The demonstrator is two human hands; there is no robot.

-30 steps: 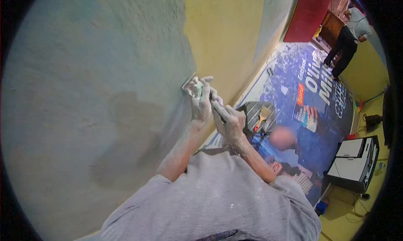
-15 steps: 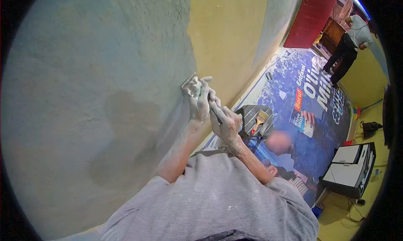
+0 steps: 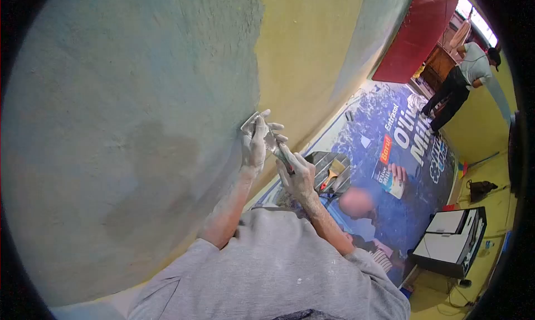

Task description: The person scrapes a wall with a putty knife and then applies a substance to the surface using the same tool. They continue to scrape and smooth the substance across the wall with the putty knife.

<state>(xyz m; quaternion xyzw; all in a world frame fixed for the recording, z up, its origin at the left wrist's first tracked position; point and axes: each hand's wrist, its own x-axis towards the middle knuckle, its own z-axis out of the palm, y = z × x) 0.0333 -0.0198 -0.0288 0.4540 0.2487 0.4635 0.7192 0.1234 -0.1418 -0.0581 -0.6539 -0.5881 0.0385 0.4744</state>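
Both my hands hold one putty knife (image 3: 249, 121) against the wall (image 3: 128, 108). Its flat blade lies on the grey plaster right at the border with the yellow paint (image 3: 312, 47). My left hand (image 3: 254, 144) presses its fingers flat on the back of the blade. My right hand (image 3: 295, 175) is closed round the handle just below. Both hands and forearms are dusted white. My grey shirt fills the bottom of the view.
A printed blue banner (image 3: 412, 153) covers the floor along the wall. On it lie a paint tray (image 3: 329, 166) with a brush (image 3: 332, 172). A dark box with white tops (image 3: 451, 239) stands at right. Another person (image 3: 462, 77) bends by a red door (image 3: 418, 30).
The hands and putty knife have drifted slightly lower and left in the view as my head shifted; the blade stays on the wall at the plaster's edge.
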